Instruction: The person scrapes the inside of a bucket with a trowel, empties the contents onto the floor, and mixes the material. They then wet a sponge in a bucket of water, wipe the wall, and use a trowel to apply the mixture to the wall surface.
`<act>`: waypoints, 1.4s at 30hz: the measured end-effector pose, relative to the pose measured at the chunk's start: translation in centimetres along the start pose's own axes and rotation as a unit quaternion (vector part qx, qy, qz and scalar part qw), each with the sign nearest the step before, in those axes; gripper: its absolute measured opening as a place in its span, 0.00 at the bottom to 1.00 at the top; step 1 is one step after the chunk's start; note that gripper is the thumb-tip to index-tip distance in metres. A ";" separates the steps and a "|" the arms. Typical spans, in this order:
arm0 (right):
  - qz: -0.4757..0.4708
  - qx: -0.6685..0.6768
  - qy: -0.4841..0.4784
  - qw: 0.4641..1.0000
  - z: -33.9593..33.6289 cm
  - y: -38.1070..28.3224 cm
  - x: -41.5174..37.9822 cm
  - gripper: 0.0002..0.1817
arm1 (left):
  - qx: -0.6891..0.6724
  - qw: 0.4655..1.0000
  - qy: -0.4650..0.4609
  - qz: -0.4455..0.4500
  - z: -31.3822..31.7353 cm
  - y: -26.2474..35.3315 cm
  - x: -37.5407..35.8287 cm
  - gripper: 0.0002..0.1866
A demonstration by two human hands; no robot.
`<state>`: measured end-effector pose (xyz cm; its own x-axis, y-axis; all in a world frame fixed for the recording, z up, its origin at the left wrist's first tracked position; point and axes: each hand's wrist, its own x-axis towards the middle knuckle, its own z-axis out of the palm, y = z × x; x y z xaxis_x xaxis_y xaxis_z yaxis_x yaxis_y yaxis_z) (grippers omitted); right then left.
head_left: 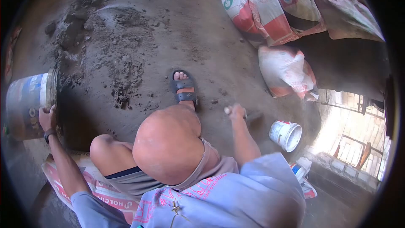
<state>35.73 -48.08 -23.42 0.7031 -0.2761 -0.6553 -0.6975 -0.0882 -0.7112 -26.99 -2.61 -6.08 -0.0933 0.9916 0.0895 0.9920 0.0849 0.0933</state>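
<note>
My left hand (47,119) is closed over the rim of a large paint bucket (25,107) at the far left. The bucket lies tipped on its side, its mouth towards the heap of grey mortar mix (122,55). At the right of my knee, my right hand (237,112) grips the pale handle of what looks like a trowel (254,117). Its grey blade is blurred and blends into the floor. My sandalled foot (184,88) stands on the dusty floor between the hands.
Printed cement bags (274,10) are piled at the upper right, with a smaller crumpled bag (287,69) below them. A small white bucket (276,131) lies tipped at the right. Another cement bag (114,200) lies beneath my legs. Beyond is a bright tiled area (350,122).
</note>
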 end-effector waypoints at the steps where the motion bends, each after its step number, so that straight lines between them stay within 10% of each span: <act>1: -0.040 -0.106 -0.087 0.990 3.3 1.5 0.2 0.08 | 0.005 1.000 0.004 0.014 -0.1 0.0 0.1 0.23; 5: -0.134 -0.250 -0.215 0.935 16.9 5.8 -9.2 0.07 | -0.004 1.000 -0.006 0.023 -0.3 0.1 1.3 0.23; 7: -0.022 -0.349 -0.374 0.859 16.9 2.0 -18.1 0.05 | -0.013 0.999 -0.008 0.041 -0.5 0.0 1.1 0.23; 10: 0.060 -0.106 -0.440 0.890 13.8 0.8 -17.7 0.02 | -0.010 0.999 -0.001 0.042 -1.4 -1.0 1.0 0.22; 12: 0.118 0.075 -0.402 0.905 8.8 2.4 -11.9 0.02 | 0.007 0.999 -0.013 0.042 -1.6 -1.7 0.4 0.21; 16: 0.038 -0.029 0.085 0.995 1.9 4.0 -6.1 0.14 | -0.042 0.999 0.008 0.030 -1.2 -2.9 1.1 0.22; 23: -0.072 -0.271 -0.095 0.955 18.2 13.8 -15.2 0.19 | -0.087 0.996 -0.001 0.036 -0.5 -5.2 3.1 0.20; 27: -0.144 -0.298 -0.324 0.886 17.7 7.4 -23.8 0.13 | -0.070 0.997 -0.002 0.030 -0.7 -6.1 3.7 0.20; 29: 0.010 -0.166 -0.427 0.889 15.5 5.3 -21.3 0.06 | -0.054 0.998 -0.018 0.007 -1.6 -6.3 3.9 0.20; 34: -0.099 -0.200 -0.108 0.969 11.6 -0.8 -11.5 0.05 | -0.093 0.996 -0.010 0.000 -1.3 -8.2 3.7 0.20; 42: -0.335 -0.498 -0.260 0.756 21.8 6.6 -23.4 0.24 | -0.101 0.995 0.001 -0.002 -2.0 -7.4 2.7 0.20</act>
<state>17.69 -21.37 -18.31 0.7233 0.5413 -0.4286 0.2632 -0.7901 -0.5537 -34.74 -0.77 -4.55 -0.0981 0.9911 0.0898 0.9544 0.0682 0.2906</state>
